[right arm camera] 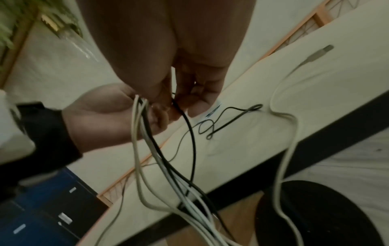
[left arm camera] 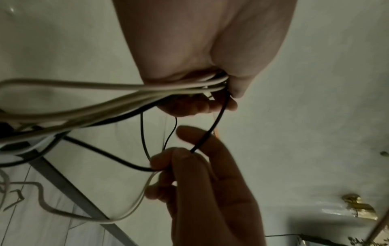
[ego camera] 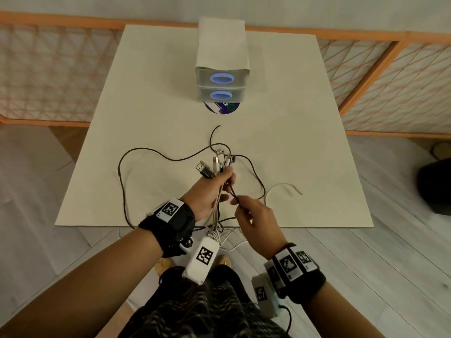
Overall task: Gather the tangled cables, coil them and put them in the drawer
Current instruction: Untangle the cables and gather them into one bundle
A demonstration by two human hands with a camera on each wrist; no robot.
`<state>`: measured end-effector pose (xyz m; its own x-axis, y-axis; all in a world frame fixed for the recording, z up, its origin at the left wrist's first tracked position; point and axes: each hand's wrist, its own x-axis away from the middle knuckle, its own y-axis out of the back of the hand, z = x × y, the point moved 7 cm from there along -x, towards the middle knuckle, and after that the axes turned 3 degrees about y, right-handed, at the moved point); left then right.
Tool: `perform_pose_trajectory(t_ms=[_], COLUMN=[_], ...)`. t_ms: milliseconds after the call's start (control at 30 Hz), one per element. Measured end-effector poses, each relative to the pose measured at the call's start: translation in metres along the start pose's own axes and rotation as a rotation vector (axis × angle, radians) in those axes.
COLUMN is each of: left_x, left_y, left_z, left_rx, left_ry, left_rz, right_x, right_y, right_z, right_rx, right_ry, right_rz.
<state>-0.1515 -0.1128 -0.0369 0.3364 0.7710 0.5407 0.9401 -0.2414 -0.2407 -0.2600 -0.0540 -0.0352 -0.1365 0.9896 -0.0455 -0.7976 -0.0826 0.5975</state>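
My left hand (ego camera: 225, 182) grips a bundle of white and black cables (ego camera: 216, 208) over the near part of the beige table (ego camera: 305, 142). Several USB plugs (ego camera: 217, 162) stick up out of its fist. The bundle's tails hang over the table's front edge. Just to its right, my right hand (ego camera: 240, 203) pinches one black cable (left arm camera: 212, 128) that runs up into the left hand (left arm camera: 229, 93). A black cable (ego camera: 146, 152) loops across the table to the left, and a white cable (ego camera: 283, 185) lies to the right. The small drawer unit (ego camera: 222, 57) stands at the back, both drawers closed.
A printed disc (ego camera: 220, 109) pokes out from under the drawer unit. An orange lattice fence (ego camera: 390, 76) runs behind and beside the table. A dark round object (ego camera: 436, 186) sits on the floor to the right. The white cable's plug (right arm camera: 324, 50) lies on the table.
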Motion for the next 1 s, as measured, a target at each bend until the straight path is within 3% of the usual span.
perform_pose_trajectory(t_ms=[133, 267, 333, 433, 500, 600, 767, 900, 1000], left_x=[0.005, 0.008, 0.013, 0.019, 0.022, 0.025, 0.035, 0.047, 0.051], left_y=[-0.004, 0.003, 0.006, 0.008, 0.008, 0.011, 0.012, -0.002, -0.011], left_z=[-0.005, -0.026, -0.033, -0.031, -0.025, -0.016, -0.018, -0.022, -0.02], left_rx=[0.251, 0.214, 0.133, 0.02, -0.043, -0.062, -0.005, -0.036, -0.147], left_ry=[0.002, -0.057, -0.076, -0.09, -0.1, -0.089, -0.088, -0.085, -0.1], left_rz=[0.087, 0.112, 0.135, 0.161, 0.161, 0.137, 0.16, 0.242, 0.284], right_x=[0.019, 0.054, 0.06, 0.031, 0.01, 0.002, 0.058, 0.117, 0.122], right_y=[-0.02, -0.053, -0.054, -0.019, 0.0, -0.005, -0.039, -0.075, -0.074], right_z=[-0.024, -0.041, -0.033, -0.031, -0.038, -0.067, -0.066, -0.098, -0.089], right_rx=[0.085, -0.024, -0.074, 0.019, 0.33, 0.638, 0.766, 0.691, 0.636], right_ry=[0.024, -0.082, -0.084, 0.021, 0.095, 0.008, 0.244, 0.065, -0.089], right_rz=[0.138, 0.441, 0.511, 0.22, 0.154, 0.462, 0.572, 0.974, 1.064])
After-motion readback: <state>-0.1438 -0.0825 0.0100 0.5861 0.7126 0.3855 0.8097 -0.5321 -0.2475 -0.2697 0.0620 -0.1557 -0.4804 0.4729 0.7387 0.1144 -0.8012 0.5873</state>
